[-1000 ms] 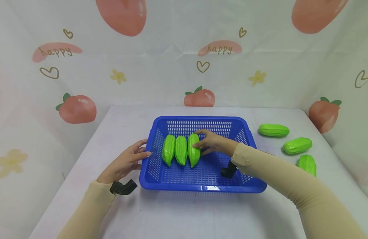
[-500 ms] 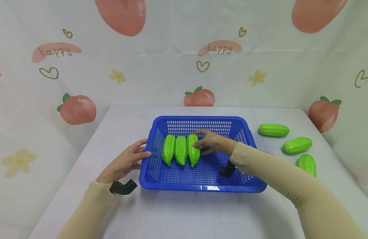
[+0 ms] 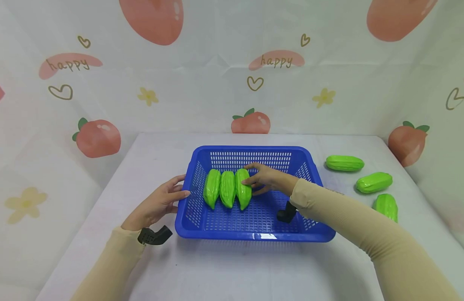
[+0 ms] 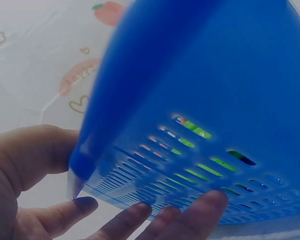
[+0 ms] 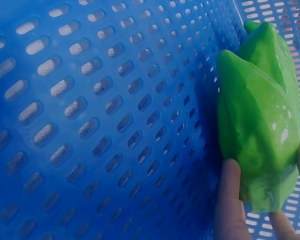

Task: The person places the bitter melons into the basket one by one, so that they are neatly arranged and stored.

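Observation:
A blue perforated basket (image 3: 254, 237) stands on the table, with three glossy, ribbed green gourds inside, tapered and lying side by side: a left gourd (image 3: 212, 189), a middle gourd (image 3: 227, 189) and a right gourd (image 3: 243, 190). My right hand (image 3: 267, 177) reaches into the basket and holds the right gourd, with thumb and fingers around it. In the right wrist view the fingers grip the near end of this gourd (image 5: 260, 130). My left hand (image 3: 162, 202) grips the basket's left side at the rim; its fingertips (image 4: 215, 200) lie along the outer wall.
To the right of the basket, three more green gourds lie on the white table (image 3: 217, 271): a far one (image 3: 345, 163), a middle one (image 3: 374, 182) and a near one (image 3: 386, 207), partly behind my right sleeve. A printed cloth (image 3: 202, 100) hangs behind the table.
The right gourd has shifted very slightly left with my right hand, closing the small gap to the middle gourd. My left hand stays at the basket.

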`<action>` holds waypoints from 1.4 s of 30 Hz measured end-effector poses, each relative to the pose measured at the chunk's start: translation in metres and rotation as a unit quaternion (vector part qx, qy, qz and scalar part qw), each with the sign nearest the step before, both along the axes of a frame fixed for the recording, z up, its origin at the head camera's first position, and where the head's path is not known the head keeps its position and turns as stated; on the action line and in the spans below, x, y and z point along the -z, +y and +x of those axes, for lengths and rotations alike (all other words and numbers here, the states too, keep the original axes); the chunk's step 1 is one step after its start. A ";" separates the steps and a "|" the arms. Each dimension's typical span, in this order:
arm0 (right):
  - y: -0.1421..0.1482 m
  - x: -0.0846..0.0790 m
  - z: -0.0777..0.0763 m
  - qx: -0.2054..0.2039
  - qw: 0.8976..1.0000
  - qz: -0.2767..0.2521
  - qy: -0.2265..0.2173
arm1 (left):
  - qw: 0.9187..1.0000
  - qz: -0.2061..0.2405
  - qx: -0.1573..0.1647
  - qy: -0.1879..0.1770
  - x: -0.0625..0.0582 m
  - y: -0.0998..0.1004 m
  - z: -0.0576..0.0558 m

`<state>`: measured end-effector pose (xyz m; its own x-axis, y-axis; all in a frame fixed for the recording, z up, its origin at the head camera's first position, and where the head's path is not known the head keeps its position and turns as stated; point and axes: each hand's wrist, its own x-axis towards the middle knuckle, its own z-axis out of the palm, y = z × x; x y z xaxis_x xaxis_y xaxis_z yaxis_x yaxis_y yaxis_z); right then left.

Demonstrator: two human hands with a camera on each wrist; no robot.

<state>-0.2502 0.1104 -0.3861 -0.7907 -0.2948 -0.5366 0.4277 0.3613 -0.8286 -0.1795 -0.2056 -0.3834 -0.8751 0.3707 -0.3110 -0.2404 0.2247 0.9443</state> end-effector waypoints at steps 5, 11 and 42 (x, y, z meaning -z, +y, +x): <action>0.000 0.001 -0.001 -0.001 1.000 0.003 -0.001 | 1.000 -0.002 0.002 0.002 0.001 0.000 0.000; 0.001 0.002 -0.001 -0.003 1.000 0.002 0.000 | 1.000 0.001 0.001 0.002 0.001 0.000 0.000; 0.002 0.004 0.001 0.002 1.000 0.001 0.010 | 1.000 0.002 -0.005 0.002 0.003 0.000 0.000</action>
